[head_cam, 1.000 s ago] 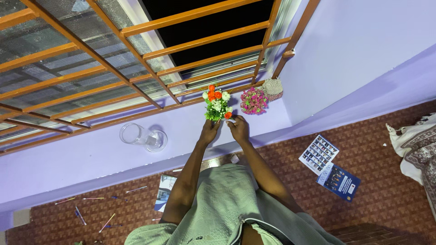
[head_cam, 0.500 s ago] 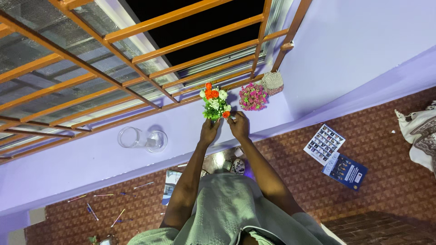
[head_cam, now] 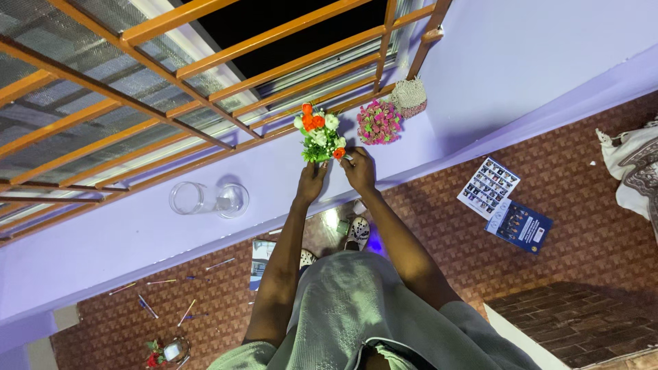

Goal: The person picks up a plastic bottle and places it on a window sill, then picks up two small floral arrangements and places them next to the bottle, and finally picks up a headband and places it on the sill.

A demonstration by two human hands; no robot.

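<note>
Small bunch of orange and white flowers (head_cam: 319,133) on the lilac window ledge (head_cam: 137,233), just under the orange window bars (head_cam: 205,68). Left hand (head_cam: 312,181) at 6 o'clock of the bunch, right hand (head_cam: 358,169) at 4 o'clock, fingers of both pinched around its base; looks like grasping the stems or a small pot, exact contact not resolvable.

Risks, as judged:
- Bunch looks top-heavy; letting go off-centre could tip it over the ledge edge toward the brick-pattern floor (head_cam: 582,288).
- Pink flower bunch (head_cam: 378,122) sits close at 2 o'clock of the right hand; a sideways nudge could knock it or the woven basket (head_cam: 410,97) just beyond.
- Clear glass jar (head_cam: 205,199) lies on its side at 9 o'clock, well apart; could roll if the ledge gets bumped.

Hard to make out:
- Base of the bunch hidden by fingers; pot or bare stems, cannot tell.
- Pens and booklets on the floor small, partly blocked by the torso.
- Cloth at right cut off by the frame.
</note>
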